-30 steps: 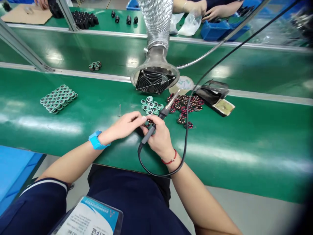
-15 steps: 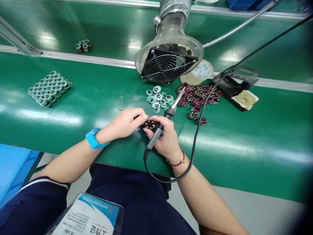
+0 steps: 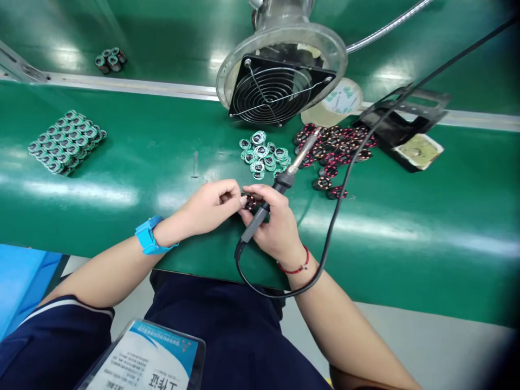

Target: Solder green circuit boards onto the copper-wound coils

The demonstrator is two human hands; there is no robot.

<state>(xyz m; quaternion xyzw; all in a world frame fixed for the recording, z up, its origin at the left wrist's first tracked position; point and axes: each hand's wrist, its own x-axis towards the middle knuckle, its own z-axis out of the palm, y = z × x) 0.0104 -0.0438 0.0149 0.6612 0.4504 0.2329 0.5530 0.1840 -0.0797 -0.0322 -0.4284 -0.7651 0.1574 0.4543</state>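
Note:
A small round motor stator (image 3: pixel 251 202) with copper windings sits between my two hands, just over the bench. My right hand (image 3: pixel 276 223) grips it between thumb and forefinger and also has a soldering iron (image 3: pixel 260 216) tucked in its grasp. The iron's metal tip points up and away, towards the far pile. At the stator's left edge, my left hand (image 3: pixel 215 208) is closed in a pinch, thumb tip against the part. Whether a fine wire is between those fingertips is too small to make out.
Loose green ring boards (image 3: pixel 259 167) lie ahead, with a heap of wound stators (image 3: pixel 325 182) to their right. A fume extractor fan (image 3: pixel 270 97) overhangs them. The iron's black cable (image 3: pixel 328 238) loops over my right forearm. Stacked green-topped parts (image 3: pixel 67 143) stand left; an iron stand (image 3: pixel 418 149) is right.
My left thumb and fingers have shifted slightly right, over the stator's edge, covering more of it. The stator has tilted a little. My view has shifted slightly; the right hand keeps its hold.

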